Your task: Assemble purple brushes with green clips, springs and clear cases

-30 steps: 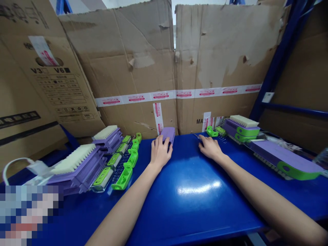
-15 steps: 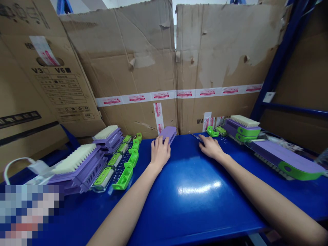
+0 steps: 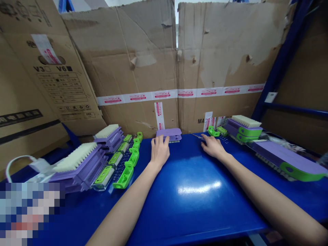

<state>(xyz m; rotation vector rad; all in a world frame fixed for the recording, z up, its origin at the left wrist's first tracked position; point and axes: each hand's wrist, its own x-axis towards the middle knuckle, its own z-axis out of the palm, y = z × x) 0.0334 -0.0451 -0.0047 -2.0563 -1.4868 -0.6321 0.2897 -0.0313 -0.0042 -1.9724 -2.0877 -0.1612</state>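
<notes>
Brush handling, apparently: left hand [image 3: 160, 153], fingers part-curled over purple brush [image 3: 174, 132], bristles down, far worktop [image 3: 192, 208]. Right hand [image 3: 214, 147] loosely bent at thin tool [image 3: 196, 136]. Grips: cannot tell. Lifting brush would need surer pinch.

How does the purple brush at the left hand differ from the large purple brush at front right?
The near-center brush lies under the fingers of the left hand; the front-right brush is untouched. The near-center brush shows no green on its visible part, while the front-right brush has a green end. Both are purple with pale bristles underneath.
</notes>
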